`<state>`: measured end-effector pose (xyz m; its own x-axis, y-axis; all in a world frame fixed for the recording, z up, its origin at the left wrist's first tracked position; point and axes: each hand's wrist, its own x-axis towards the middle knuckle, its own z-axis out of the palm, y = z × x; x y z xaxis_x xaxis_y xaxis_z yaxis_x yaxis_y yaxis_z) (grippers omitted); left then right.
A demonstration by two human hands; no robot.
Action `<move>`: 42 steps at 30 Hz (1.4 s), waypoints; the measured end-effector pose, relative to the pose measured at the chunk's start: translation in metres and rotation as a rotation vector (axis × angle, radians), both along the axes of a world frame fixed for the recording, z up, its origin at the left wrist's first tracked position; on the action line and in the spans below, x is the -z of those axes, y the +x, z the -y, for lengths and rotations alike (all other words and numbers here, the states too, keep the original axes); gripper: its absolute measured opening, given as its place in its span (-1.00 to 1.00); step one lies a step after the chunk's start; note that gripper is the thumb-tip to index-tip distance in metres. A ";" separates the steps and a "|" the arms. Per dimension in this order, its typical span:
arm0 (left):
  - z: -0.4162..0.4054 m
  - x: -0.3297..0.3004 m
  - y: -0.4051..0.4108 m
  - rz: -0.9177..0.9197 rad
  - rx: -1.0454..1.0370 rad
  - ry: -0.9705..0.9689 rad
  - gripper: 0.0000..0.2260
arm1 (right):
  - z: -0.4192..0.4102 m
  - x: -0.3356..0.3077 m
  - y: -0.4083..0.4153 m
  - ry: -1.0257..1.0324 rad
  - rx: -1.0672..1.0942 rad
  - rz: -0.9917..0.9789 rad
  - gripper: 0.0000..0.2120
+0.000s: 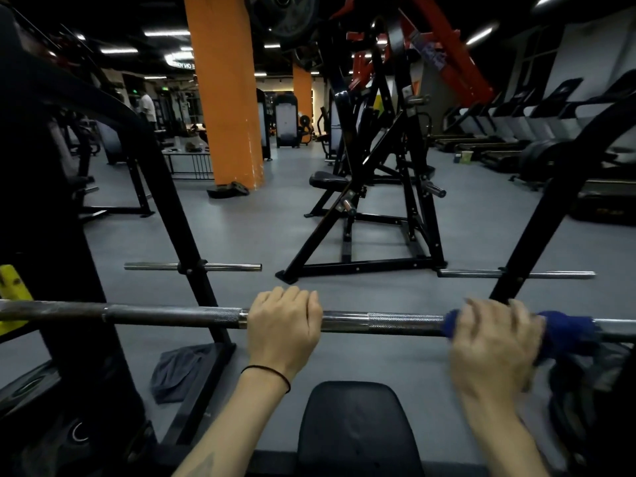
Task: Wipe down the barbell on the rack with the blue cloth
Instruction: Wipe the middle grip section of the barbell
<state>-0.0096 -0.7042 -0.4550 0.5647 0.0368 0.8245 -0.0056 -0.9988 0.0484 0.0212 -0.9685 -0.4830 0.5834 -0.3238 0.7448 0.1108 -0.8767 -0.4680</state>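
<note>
Bare barbell (395, 324) shaft is left free between the two hands. Leftward, passage is blocked by the black rack upright (192, 256); rightward, by another upright (537, 242).

Metal bar, soft cloth, matt padding

The bar (378, 323) is showing polished steel, glossy on its smooth bands and dull on the rough knurled stretches; the blue cloth (564, 330) is looking soft and matt, the bench (358, 428) pad is showing matt black vinyl, and the rack (192, 242) is wearing black painted metal.
</note>
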 end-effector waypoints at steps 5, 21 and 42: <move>-0.003 0.001 -0.002 -0.025 0.013 0.040 -0.68 | -0.111 -0.007 -0.031 -0.189 -0.309 -0.033 -0.57; 0.046 -0.001 0.008 -0.059 0.122 0.126 -0.60 | 0.057 -0.003 0.000 -0.036 -0.003 -0.062 -0.52; 0.049 -0.047 0.019 -0.673 0.006 -0.063 -0.51 | 0.101 -0.018 0.001 -0.235 -0.017 -0.105 -0.58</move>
<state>0.0098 -0.7531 -0.4077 0.9548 0.0686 0.2893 0.0408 -0.9940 0.1012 0.0221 -1.0698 -0.4654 0.6655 -0.1380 0.7335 0.0882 -0.9613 -0.2609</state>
